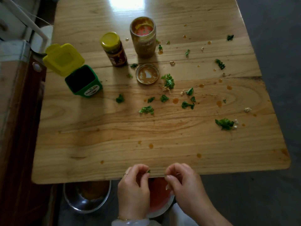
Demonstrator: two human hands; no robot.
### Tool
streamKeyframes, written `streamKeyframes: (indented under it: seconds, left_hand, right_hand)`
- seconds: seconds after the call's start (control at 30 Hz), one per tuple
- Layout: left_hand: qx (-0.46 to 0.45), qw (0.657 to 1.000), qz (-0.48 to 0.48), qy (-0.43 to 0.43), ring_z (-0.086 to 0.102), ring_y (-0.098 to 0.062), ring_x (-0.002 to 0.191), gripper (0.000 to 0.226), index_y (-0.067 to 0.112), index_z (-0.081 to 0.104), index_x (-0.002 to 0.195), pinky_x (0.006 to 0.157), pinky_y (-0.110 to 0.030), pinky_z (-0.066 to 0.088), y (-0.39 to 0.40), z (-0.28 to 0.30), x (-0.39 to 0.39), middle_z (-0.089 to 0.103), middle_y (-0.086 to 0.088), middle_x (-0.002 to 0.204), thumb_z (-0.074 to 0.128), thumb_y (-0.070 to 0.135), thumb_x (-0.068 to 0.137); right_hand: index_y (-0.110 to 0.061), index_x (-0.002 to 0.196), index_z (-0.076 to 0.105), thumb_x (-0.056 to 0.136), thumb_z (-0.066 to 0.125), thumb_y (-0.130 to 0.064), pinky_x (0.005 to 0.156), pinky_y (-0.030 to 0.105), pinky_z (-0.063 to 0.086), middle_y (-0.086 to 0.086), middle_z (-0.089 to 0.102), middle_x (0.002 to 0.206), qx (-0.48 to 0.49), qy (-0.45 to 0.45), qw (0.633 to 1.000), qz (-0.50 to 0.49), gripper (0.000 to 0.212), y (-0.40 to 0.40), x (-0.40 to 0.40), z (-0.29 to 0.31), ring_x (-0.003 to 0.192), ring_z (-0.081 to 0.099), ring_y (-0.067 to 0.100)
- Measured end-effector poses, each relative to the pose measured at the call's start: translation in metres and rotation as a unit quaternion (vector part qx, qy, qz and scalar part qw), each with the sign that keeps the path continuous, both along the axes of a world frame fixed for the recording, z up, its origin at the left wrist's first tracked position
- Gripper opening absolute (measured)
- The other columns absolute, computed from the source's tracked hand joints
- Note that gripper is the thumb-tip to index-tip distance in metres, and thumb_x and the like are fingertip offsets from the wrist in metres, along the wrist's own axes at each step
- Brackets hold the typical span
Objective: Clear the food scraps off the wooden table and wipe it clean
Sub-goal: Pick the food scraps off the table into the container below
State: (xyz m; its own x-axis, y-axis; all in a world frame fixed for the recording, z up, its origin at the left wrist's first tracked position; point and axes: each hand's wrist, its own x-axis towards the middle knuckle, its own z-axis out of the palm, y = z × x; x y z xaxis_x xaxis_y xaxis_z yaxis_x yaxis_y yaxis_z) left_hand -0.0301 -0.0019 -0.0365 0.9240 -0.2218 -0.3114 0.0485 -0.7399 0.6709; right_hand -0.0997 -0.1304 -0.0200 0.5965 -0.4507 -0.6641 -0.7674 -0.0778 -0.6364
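Wooden desk (97, 136) seen from its near edge. Both hands sit at that edge above a red-lined bowl (158, 199) below the desk; a steel bowl (86, 198) stands beside it. The left hand (133, 191) has its fingers curled, pinching a green leaf scrap (148, 171). The right hand (184, 185) is also curled, but whether it holds anything cannot be told. Green leaf scraps (169, 82) and orange sauce drops (175, 100) lie scattered over the desk's middle and right. At the far left stand an open green container (84, 85), a yellow-capped jar (114, 49) and an open jar (143, 38), its lid (147, 76) lying nearby.
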Motion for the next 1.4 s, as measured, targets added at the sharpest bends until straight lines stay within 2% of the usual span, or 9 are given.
streamKeyframes:
  seconds: [0.1,0.2,0.4,0.53,0.7,0.93,1.1,1.27,1.4]
  left_hand:
    - [0.024,0.999,0.018,0.031,0.062,-0.006,0.078,0.039,0.04,0.056,0.07,0.076,-0.034,0.054,0.022,-0.001,-0.008,0.061,0.016,0.079,0.072,0.005,0.075]
    - [0.042,0.998,0.011,0.055,0.061,-0.005,0.08,0.04,0.041,0.054,0.071,0.078,-0.032,0.054,0.035,-0.003,-0.012,0.061,0.015,0.082,0.069,0.005,0.076]
    - [0.077,0.989,0.011,0.124,0.061,-0.002,0.085,0.031,0.033,0.061,0.086,0.079,-0.023,0.053,0.055,-0.008,-0.014,0.063,0.015,0.086,0.064,0.002,0.081]
    - [0.09,0.987,0.007,0.137,0.06,-0.001,0.077,0.028,0.031,0.058,0.078,0.074,-0.028,0.055,0.061,-0.013,-0.012,0.061,0.013,0.077,0.066,0.004,0.079]
    - [0.107,0.985,-0.047,0.127,0.053,-0.003,0.07,0.031,0.029,0.051,0.074,0.066,-0.026,0.049,0.062,-0.016,-0.009,0.052,0.009,0.075,0.077,0.014,0.07]
    - [0.097,0.984,-0.065,0.132,0.056,-0.004,0.073,0.034,0.032,0.054,0.079,0.069,-0.03,0.054,0.06,-0.022,-0.009,0.055,0.011,0.076,0.066,0.0,0.075]
    - [0.128,0.981,-0.111,0.097,0.052,-0.002,0.071,0.023,0.034,0.053,0.081,0.06,-0.021,0.044,0.058,-0.019,-0.008,0.052,0.013,0.075,0.073,0.022,0.075]
    - [0.139,0.977,-0.161,0.023,0.055,-0.004,0.083,0.025,0.038,0.059,0.093,0.068,-0.02,0.042,0.051,-0.018,-0.011,0.052,0.024,0.094,0.061,0.015,0.082]
    - [0.113,0.979,-0.162,-0.052,0.06,-0.01,0.062,0.011,0.034,0.06,0.079,0.052,-0.027,0.048,0.041,-0.018,-0.011,0.061,0.017,0.078,0.067,0.029,0.072]
  right_hand:
    - [-0.023,0.07,0.062,0.086,0.064,-0.005,0.064,0.03,0.056,-0.002,0.061,0.082,0.007,0.005,1.0,-0.003,0.024,0.024,-0.006,0.001,0.064,0.064,0.012]
    - [-0.027,0.069,0.063,0.085,0.067,-0.007,0.061,0.018,0.049,-0.006,0.062,0.074,-0.02,0.001,1.0,0.001,0.025,0.04,-0.011,-0.001,0.062,0.062,0.006]
    - [-0.027,0.08,0.073,0.085,0.07,-0.01,0.067,0.003,0.041,-0.011,0.066,0.084,-0.074,-0.019,0.997,-0.013,0.018,0.071,-0.021,-0.012,0.083,0.058,-0.007]
    - [-0.023,0.088,0.074,0.085,0.069,-0.004,0.066,0.001,0.041,-0.011,0.061,0.092,-0.08,0.002,0.996,-0.034,0.02,0.081,-0.022,-0.018,0.08,0.058,-0.003]
    - [-0.03,0.07,0.06,0.078,0.073,-0.007,0.062,0.01,0.042,-0.011,0.056,0.081,-0.11,0.023,0.994,-0.009,0.028,0.082,-0.023,-0.02,0.073,0.056,0.002]
    - [-0.037,0.072,0.059,0.077,0.064,0.008,0.071,0.003,0.04,-0.015,0.055,0.083,-0.113,-0.002,0.994,0.003,0.045,0.078,-0.019,-0.019,0.081,0.055,-0.004]
    - [-0.03,0.067,0.062,0.074,0.077,-0.005,0.068,0.012,0.044,-0.012,0.058,0.074,-0.11,-0.039,0.993,-0.02,0.03,0.073,-0.019,-0.021,0.082,0.056,-0.002]
    - [-0.028,0.083,0.072,0.071,0.067,0.012,0.076,0.006,0.045,-0.017,0.063,0.088,-0.101,-0.108,0.989,-0.01,0.042,0.069,-0.019,-0.027,0.094,0.059,-0.003]
    - [-0.026,0.082,0.073,0.071,0.073,0.004,0.072,0.008,0.045,-0.018,0.063,0.083,-0.129,-0.145,0.98,-0.032,0.032,0.056,-0.016,-0.028,0.084,0.062,-0.001]
